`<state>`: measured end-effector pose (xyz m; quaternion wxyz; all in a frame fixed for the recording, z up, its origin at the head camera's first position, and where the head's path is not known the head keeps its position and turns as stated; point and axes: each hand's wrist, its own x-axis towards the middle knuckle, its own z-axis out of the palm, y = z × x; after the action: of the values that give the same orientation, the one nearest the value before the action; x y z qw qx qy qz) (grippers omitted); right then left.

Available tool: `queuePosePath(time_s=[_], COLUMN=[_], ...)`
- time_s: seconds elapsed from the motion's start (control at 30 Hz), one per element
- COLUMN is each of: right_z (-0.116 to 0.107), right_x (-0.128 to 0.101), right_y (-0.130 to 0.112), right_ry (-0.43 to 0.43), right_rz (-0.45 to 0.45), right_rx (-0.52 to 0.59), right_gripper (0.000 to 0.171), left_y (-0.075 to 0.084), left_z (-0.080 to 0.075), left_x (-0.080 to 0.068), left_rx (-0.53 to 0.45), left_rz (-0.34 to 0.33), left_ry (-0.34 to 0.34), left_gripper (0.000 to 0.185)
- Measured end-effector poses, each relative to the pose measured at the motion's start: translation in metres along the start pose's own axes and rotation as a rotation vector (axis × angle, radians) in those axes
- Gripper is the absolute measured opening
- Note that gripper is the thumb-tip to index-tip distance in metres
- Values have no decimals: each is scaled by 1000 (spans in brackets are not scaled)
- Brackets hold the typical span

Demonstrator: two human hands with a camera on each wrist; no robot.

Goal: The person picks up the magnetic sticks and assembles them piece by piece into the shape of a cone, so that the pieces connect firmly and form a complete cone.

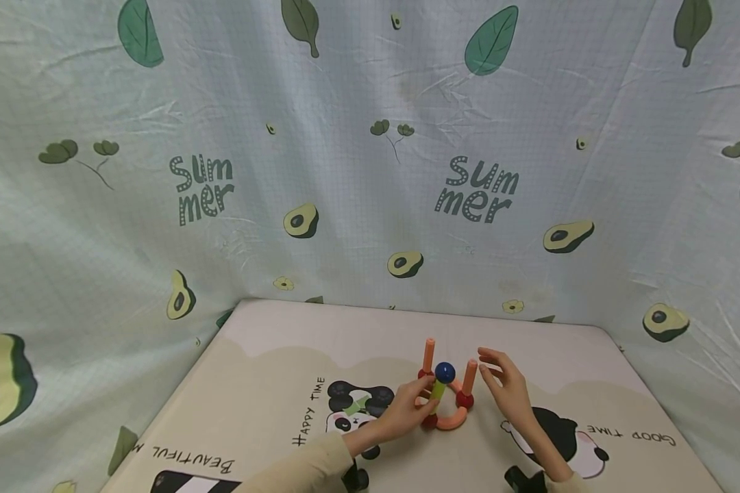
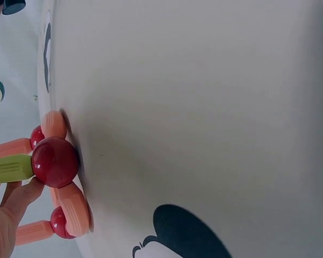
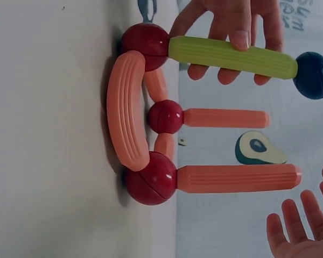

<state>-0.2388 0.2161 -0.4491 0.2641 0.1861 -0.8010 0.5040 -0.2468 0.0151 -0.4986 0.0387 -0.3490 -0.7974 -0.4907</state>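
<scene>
A ring of curved orange rods joined by red balls lies on the table, with straight orange rods standing up from two of the balls. From another red ball rises a yellow-green rod, topped by a blue ball. My left hand pinches this green rod between thumb and fingers; in the left wrist view its fingers lie just by the red ball. My right hand holds nothing, its fingers loosely bent beside the nearer upright orange rod, apart from it.
The pale table carries printed pandas and lettering. A printed curtain hangs behind and at the sides. A dark device sits by the right wrist.
</scene>
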Motion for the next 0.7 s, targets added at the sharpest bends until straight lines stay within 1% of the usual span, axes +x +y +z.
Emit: queuePosePath(time_s=[0.07,0.23,0.37,0.43,0.5,0.63,0.7], right_z=[0,3,6,7,8,9,10], right_x=[-1,-4,-6,-7,-8,-10,-11], right_y=[6,31,44,47,49,51,53], right_ry=[-16,-63,-95,-108,-116,-131,-134], right_rz=[43,168,243,272,301,351,365], right_rx=[36,152,197,204,212,231,240], right_gripper=[31,33,37,39,40,41,41], left_y=[0,0,4,8,16,34,40], left_z=[0,0,0,0,-3,-11,-14], left_x=[0,0,0,0,-1,-1,-2], left_rx=[0,-5,6,10,3,-25,-29], left_rz=[5,2,4,6,4,-2,-4], left_ry=[0,8,28,43,52,50,48], left_gripper=[31,31,32,31,31,30,29])
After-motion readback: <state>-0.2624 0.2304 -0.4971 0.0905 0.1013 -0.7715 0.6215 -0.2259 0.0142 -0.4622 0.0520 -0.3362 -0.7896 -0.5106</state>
